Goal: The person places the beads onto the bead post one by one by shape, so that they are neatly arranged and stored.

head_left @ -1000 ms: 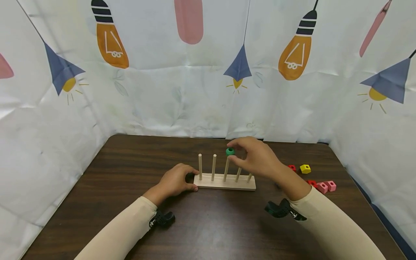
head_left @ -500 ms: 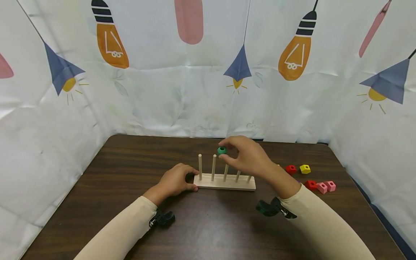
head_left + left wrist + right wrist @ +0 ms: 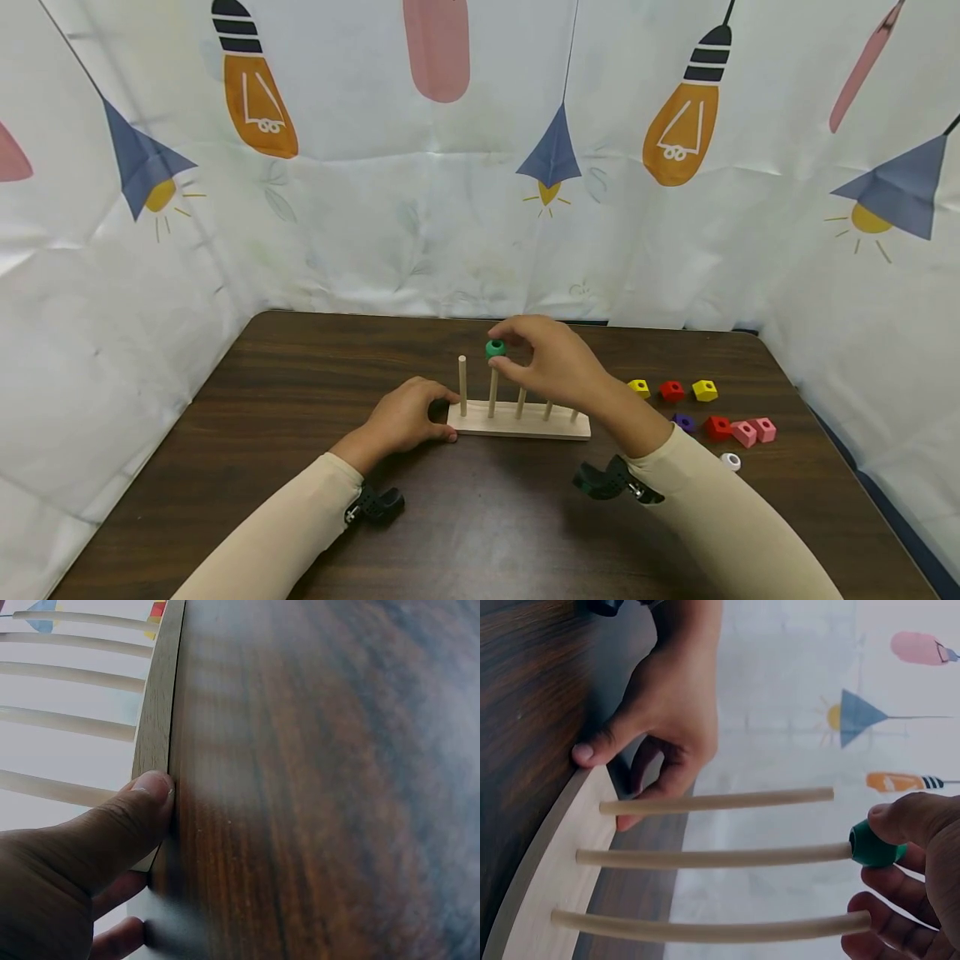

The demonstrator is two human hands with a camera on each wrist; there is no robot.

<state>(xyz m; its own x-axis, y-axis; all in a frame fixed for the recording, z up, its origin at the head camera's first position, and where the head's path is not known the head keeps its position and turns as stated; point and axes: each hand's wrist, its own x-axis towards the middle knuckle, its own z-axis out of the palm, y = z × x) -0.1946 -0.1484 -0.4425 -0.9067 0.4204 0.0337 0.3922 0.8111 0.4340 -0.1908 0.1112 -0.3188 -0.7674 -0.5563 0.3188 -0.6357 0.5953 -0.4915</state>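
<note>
A wooden peg board (image 3: pixel 517 425) with upright pegs stands mid-table. My left hand (image 3: pixel 401 417) grips its left end; in the left wrist view the thumb (image 3: pixel 139 806) presses on the front edge. Between thumb and fingers my right hand (image 3: pixel 551 358) pinches a green bead (image 3: pixel 495 349) with a hole through it. That bead is at the top of the second peg from the left (image 3: pixel 492 392). In the right wrist view the peg's tip meets the bead (image 3: pixel 874 847); whether it has entered the hole I cannot tell. The leftmost peg (image 3: pixel 720 801) is bare.
Right of the board lie loose beads: yellow beads (image 3: pixel 705 391), red beads (image 3: pixel 717 427), pink beads (image 3: pixel 763 429), a purple bead (image 3: pixel 683 422) and a white bead (image 3: pixel 731 461), the last beside my right sleeve. A printed white curtain (image 3: pixel 450 233) hangs behind the table (image 3: pixel 337 350).
My right hand has moved left with the green bead, from above the third peg to the top of the second. More loose beads now show behind the forearm. The left hand stays put.
</note>
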